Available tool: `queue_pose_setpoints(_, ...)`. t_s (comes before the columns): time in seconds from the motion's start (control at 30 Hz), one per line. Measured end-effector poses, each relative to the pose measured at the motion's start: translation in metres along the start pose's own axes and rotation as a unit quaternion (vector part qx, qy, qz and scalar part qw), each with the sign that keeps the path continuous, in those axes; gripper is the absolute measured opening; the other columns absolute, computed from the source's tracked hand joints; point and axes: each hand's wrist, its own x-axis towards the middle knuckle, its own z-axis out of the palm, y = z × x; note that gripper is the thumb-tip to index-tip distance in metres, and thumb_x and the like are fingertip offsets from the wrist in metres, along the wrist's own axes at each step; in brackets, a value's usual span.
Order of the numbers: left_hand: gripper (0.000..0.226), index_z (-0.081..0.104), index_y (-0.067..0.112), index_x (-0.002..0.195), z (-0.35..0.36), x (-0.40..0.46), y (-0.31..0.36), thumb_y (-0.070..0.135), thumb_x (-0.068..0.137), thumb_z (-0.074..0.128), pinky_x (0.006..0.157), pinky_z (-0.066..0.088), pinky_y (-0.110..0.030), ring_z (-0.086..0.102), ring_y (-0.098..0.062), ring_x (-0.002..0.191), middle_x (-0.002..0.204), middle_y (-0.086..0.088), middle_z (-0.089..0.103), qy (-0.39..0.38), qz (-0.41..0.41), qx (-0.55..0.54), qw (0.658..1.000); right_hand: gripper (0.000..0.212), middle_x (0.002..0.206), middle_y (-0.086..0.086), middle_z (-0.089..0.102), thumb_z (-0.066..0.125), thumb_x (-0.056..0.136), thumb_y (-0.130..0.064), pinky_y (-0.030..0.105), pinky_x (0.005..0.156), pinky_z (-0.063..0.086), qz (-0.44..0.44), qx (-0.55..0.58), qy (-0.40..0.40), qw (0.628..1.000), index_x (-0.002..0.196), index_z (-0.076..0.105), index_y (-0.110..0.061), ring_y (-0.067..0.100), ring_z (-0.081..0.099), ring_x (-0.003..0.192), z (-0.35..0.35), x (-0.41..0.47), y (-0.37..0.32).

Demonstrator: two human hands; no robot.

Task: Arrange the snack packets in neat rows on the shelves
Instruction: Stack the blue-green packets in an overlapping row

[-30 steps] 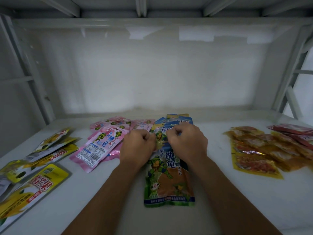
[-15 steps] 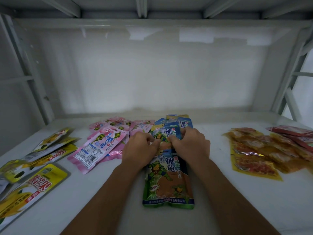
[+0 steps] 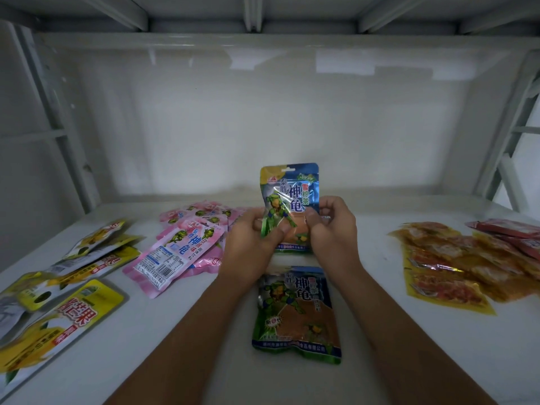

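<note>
A blue-green snack packet (image 3: 292,188) with a turtle picture stands upright above the shelf (image 3: 380,331), held between both hands. My left hand (image 3: 251,244) pinches its lower left side and my right hand (image 3: 333,229) pinches its lower right side. A second packet of the same kind (image 3: 298,314) lies flat on the shelf just below my hands, between my forearms. Whether more blue packets lie behind my hands is hidden.
Pink packets (image 3: 181,247) lie in a loose pile to the left of my hands. Yellow packets (image 3: 58,287) are scattered at the far left. Orange packets (image 3: 455,264) and red packets (image 3: 508,232) lie at the right. The shelf's back wall (image 3: 263,121) stands behind.
Both hands have lifted one blue-green packet off the pile and raised it upright. The flat packet near me has stayed in place.
</note>
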Motion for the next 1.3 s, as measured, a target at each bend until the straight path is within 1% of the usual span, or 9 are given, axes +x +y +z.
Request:
queue_pose_setpoints(0.17, 0.022, 0.070, 0.003, 0.106, -0.006, 0.002, 0.010, 0.013, 0.090, 0.080, 0.067, 0.052, -0.014, 0.070, -0.002, 0.075, 0.090, -0.002, 0.076, 0.043, 0.036, -0.121, 0.991, 0.003, 0.093, 0.013, 0.075, 0.067, 0.098, -0.015, 0.056, 0.087, 0.061, 0.033, 0.086, -0.055, 0.994, 0.097, 0.070, -0.015, 0.036, 0.073, 0.093, 0.002, -0.002, -0.004)
queue_pose_setpoints(0.33, 0.018, 0.066, -0.008, 0.098, -0.003, 0.003, 0.011, 0.006, 0.093, 0.075, 0.061, 0.053, -0.025, 0.066, -0.014, 0.067, 0.079, -0.012, 0.069, 0.031, 0.007, -0.207, 0.978, 0.033, 0.088, 0.017, 0.075, 0.066, 0.096, -0.039, 0.063, 0.083, 0.057, 0.008, 0.038, -0.080, 0.996, 0.092, 0.076, -0.008, 0.039, 0.073, 0.088, 0.006, -0.004, 0.002)
queue_pose_setpoints(0.47, 0.012, 0.069, 0.004, 0.101, -0.004, 0.004, 0.013, 0.013, 0.095, 0.075, 0.068, 0.056, -0.031, 0.069, -0.018, 0.076, 0.086, -0.008, 0.074, 0.018, -0.045, -0.266, 0.963, 0.046, 0.079, 0.005, 0.074, 0.056, 0.091, -0.057, 0.056, 0.078, 0.058, -0.023, -0.017, -0.070, 0.997, 0.088, 0.077, -0.016, 0.029, 0.072, 0.083, 0.008, -0.004, 0.001)
queue_pose_setpoints(0.6, 0.017, 0.075, 0.005, 0.107, -0.001, -0.002, 0.014, 0.017, 0.101, 0.066, 0.055, 0.051, -0.017, 0.071, -0.006, 0.069, 0.086, -0.003, 0.077, -0.025, -0.050, -0.266, 0.962, 0.045, 0.083, 0.005, 0.075, 0.048, 0.094, -0.047, 0.052, 0.078, 0.059, -0.032, -0.039, -0.066, 0.997, 0.099, 0.077, -0.013, 0.025, 0.071, 0.083, 0.010, -0.004, 0.000)
queue_pose_setpoints(0.83, 0.016, 0.077, 0.004, 0.108, -0.008, 0.001, 0.016, 0.016, 0.099, 0.069, 0.088, 0.059, -0.042, 0.075, -0.025, 0.092, 0.104, -0.015, 0.079, -0.025, -0.058, -0.281, 0.958, 0.036, 0.077, 0.004, 0.073, 0.057, 0.105, -0.037, 0.047, 0.071, 0.058, -0.069, -0.065, -0.054, 0.994, 0.088, 0.073, -0.011, 0.021, 0.070, 0.076, 0.011, -0.005, 0.001)
queue_pose_setpoints(0.97, 0.016, 0.074, 0.007, 0.110, -0.009, 0.000, 0.018, 0.017, 0.099, 0.068, 0.062, 0.055, -0.022, 0.073, -0.013, 0.079, 0.095, -0.005, 0.079, -0.039, -0.072, -0.302, 0.950, 0.040, 0.076, 0.008, 0.073, 0.064, 0.097, -0.045, 0.053, 0.073, 0.059, -0.046, -0.023, -0.049, 0.997, 0.085, 0.075, -0.009, 0.030, 0.071, 0.077, 0.010, -0.005, 0.002)
queue_pose_setpoints(1.1, 0.011, 0.077, 0.009, 0.103, -0.004, -0.001, 0.016, 0.014, 0.099, 0.069, 0.054, 0.050, -0.019, 0.070, -0.009, 0.068, 0.083, 0.000, 0.077, -0.047, -0.069, -0.298, 0.951, 0.039, 0.073, 0.008, 0.073, 0.061, 0.093, -0.046, 0.054, 0.073, 0.059, -0.029, -0.022, -0.048, 0.998, 0.082, 0.076, -0.012, 0.032, 0.071, 0.077, 0.011, -0.002, 0.002)
queue_pose_setpoints(1.2, 0.012, 0.078, 0.006, 0.103, -0.003, -0.001, 0.016, 0.014, 0.096, 0.072, 0.061, 0.056, -0.025, 0.074, -0.017, 0.078, 0.091, -0.007, 0.080, -0.045, -0.067, -0.299, 0.951, 0.035, 0.071, 0.012, 0.070, 0.063, 0.103, -0.033, 0.050, 0.068, 0.057, -0.040, -0.052, -0.053, 0.996, 0.080, 0.074, -0.009, 0.033, 0.068, 0.073, 0.008, 0.000, 0.004)
queue_pose_setpoints(1.3, 0.020, 0.077, 0.002, 0.110, -0.002, -0.001, 0.017, 0.014, 0.094, 0.075, 0.087, 0.061, -0.040, 0.076, -0.029, 0.095, 0.104, -0.015, 0.080, -0.049, -0.070, -0.308, 0.948, 0.034, 0.074, 0.018, 0.070, 0.059, 0.106, -0.025, 0.049, 0.068, 0.055, -0.057, -0.066, -0.053, 0.995, 0.086, 0.073, -0.002, 0.036, 0.066, 0.075, 0.006, 0.000, 0.007)
